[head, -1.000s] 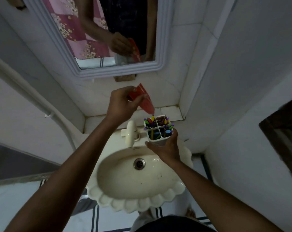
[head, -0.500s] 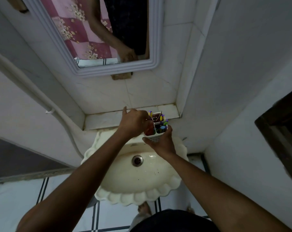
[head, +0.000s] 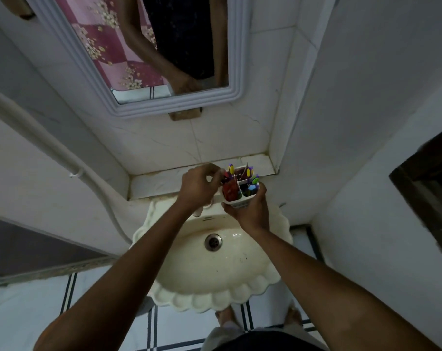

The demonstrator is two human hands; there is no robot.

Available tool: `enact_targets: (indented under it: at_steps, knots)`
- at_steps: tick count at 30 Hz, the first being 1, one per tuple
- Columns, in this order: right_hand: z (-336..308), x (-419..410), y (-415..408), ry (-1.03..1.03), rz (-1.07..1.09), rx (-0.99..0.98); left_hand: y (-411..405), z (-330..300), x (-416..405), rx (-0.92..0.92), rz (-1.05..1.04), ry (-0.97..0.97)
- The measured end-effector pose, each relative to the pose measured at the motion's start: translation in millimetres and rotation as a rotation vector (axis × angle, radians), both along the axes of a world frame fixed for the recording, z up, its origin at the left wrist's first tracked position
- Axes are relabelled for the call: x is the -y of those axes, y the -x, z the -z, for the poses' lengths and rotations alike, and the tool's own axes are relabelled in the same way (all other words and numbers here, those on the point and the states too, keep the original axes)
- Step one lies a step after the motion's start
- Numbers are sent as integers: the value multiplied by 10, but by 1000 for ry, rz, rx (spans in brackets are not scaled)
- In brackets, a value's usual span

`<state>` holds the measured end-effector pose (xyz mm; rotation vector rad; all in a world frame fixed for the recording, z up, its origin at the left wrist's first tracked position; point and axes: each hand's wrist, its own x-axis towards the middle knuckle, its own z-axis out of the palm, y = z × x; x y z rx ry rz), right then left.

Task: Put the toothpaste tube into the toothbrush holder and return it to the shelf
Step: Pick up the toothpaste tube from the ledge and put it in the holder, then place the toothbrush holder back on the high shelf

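Note:
A white toothbrush holder (head: pixel 240 203) with four compartments is held over the back of the sink, just in front of the shelf. My right hand (head: pixel 251 214) grips it from below and from the right. Several colourful toothbrushes (head: pixel 251 184) stand in its compartments. The red toothpaste tube (head: pixel 230 191) sits in the front-left compartment. My left hand (head: pixel 198 186) is at the holder's left side, with its fingertips pinched on the tube's upper end. The tiled shelf (head: pixel 161 179) runs along the wall behind the sink.
The cream scalloped sink (head: pixel 215 279) lies below my hands, and its tap (head: pixel 199 213) is mostly hidden under my left wrist. A framed mirror (head: pixel 179 105) hangs above the shelf. A white pipe (head: pixel 63 158) runs down the left wall. A corner wall (head: pixel 278 138) bounds the shelf's right end.
My left hand has brought the red tube down from above the holder into the front-left compartment. The holder has moved up and back, closer to the shelf.

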<state>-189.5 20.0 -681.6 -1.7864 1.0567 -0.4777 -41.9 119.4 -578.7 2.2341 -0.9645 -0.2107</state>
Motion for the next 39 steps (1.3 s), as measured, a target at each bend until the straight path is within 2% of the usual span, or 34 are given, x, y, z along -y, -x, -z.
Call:
enact_targets:
  at_steps: [4, 8, 14, 26, 39]
  knots:
    - [-136, 58, -55, -2, 37, 44, -86, -60, -110, 8, -68, 59]
    - [-388, 127, -65, 47, 90, 91, -131, -220, -206, 95, -57, 67]
    - [-1120, 325, -12, 172, 93, 259, -67, -797, -208, 212, -80, 77]
    - [-3415, 766, 296, 465, 53, 620, 321, -2639, -26, 523, -151, 302]
    - [-5653, 942, 631, 588, 136, 859, 490, -4695, 257, 854, -153, 511]
